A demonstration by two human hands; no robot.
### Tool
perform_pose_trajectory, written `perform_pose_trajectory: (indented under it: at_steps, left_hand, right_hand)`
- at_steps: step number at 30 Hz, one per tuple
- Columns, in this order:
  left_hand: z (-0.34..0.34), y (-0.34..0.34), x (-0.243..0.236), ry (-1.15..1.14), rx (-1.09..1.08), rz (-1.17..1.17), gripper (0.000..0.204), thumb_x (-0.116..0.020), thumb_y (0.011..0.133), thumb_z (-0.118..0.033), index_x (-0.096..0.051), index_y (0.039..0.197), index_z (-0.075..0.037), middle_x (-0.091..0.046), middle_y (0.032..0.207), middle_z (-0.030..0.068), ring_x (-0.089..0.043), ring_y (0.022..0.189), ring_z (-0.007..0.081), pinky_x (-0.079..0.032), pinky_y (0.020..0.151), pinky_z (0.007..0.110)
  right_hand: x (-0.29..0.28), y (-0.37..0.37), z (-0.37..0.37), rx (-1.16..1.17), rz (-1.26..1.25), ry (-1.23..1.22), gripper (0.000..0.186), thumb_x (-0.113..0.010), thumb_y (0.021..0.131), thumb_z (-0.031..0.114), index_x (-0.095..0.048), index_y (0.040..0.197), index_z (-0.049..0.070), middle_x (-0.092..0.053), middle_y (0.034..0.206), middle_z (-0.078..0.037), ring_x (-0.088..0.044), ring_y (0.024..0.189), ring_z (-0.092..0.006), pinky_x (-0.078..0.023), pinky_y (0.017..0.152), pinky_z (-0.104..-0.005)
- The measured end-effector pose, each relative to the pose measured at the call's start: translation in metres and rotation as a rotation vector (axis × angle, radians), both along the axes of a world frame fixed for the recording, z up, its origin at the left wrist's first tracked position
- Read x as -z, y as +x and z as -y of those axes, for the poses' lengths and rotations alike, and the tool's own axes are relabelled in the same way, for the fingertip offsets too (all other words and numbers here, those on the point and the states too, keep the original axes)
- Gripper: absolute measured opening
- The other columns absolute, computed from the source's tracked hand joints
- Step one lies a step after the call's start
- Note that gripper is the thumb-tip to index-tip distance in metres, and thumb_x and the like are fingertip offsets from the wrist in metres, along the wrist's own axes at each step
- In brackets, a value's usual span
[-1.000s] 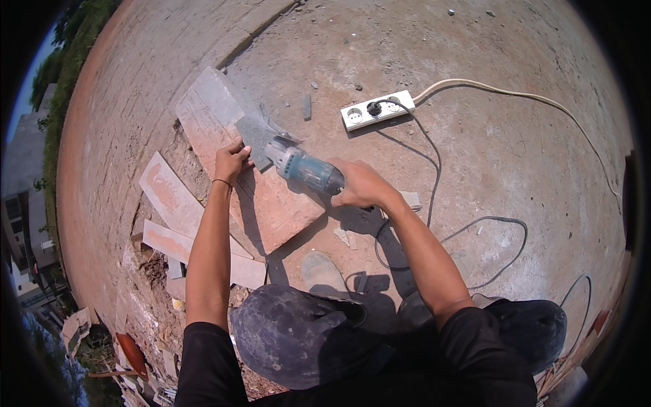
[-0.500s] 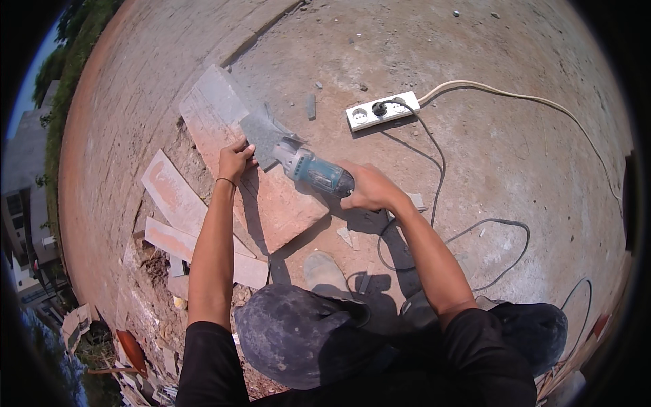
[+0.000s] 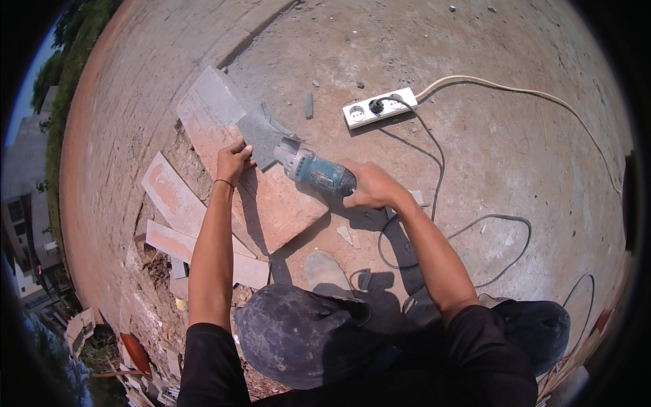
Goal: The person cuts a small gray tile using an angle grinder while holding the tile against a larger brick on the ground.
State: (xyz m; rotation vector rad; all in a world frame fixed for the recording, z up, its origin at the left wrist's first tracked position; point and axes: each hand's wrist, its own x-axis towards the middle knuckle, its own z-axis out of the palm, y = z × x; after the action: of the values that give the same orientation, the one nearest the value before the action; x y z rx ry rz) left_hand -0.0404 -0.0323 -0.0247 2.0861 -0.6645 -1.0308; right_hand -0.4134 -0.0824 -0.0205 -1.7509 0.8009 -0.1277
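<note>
My right hand (image 3: 373, 184) is wrapped round the rear of a blue-green angle grinder (image 3: 320, 172). The grinder's grey head and guard lie over the right edge of a small grey tile piece (image 3: 255, 136), and pale dust shows there. With its fingers, my left hand (image 3: 233, 161) pinches the tile's near-left edge. Beneath the tile is a long pinkish stone slab (image 3: 281, 207), lying tilted from far left to near right. The cutting disc itself cannot be made out.
Right of the slab, a white power strip (image 3: 380, 108) holds a black plug; its dark cable (image 3: 442, 163) loops beside my right forearm. Stained tile strips (image 3: 173, 186) lie on rubble at the left. A grey sliver (image 3: 308, 106) rests beyond the grinder. My shoe (image 3: 325, 271) stands near the slab.
The grinder has shifted very slightly right and toward me along the tile's edge. My left hand keeps its hold on the tile, and the view has moved a little.
</note>
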Motion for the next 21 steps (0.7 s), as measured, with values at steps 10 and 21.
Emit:
perform_pose_trajectory:
  at_steps: [10, 21]
  left_hand:
    - [0.0006, 0.0005, -0.0010, 0.010, 0.011, 0.009, 0.052, -0.069, 0.094, -0.002, -0.051, 0.142, 0.006, -0.066, 0.106, 0.0079, -0.063, 0.081, 0.0133, -0.061, 0.066, 0.027]
    - [0.0003, -0.0036, -0.0040, -0.002, 0.026, 0.008, 0.052, -0.067, 0.095, -0.002, -0.050, 0.143, 0.008, -0.064, 0.105, 0.0083, -0.063, 0.081, 0.0136, -0.059, 0.068, 0.025]
  right_hand:
    - [-0.0020, 0.0046, 0.0012, -0.001, -0.010, 0.011, 0.081, -0.078, 0.058, 0.021, -0.058, 0.134, 0.005, -0.071, 0.107, -0.025, -0.069, 0.098, -0.0404, -0.054, 0.088, -0.0418]
    - [-0.0004, 0.0078, 0.0002, 0.010, 0.035, -0.032, 0.076, -0.079, 0.060, 0.025, -0.059, 0.131, 0.006, -0.070, 0.104, -0.027, -0.067, 0.097, -0.0441, -0.054, 0.087, -0.0460]
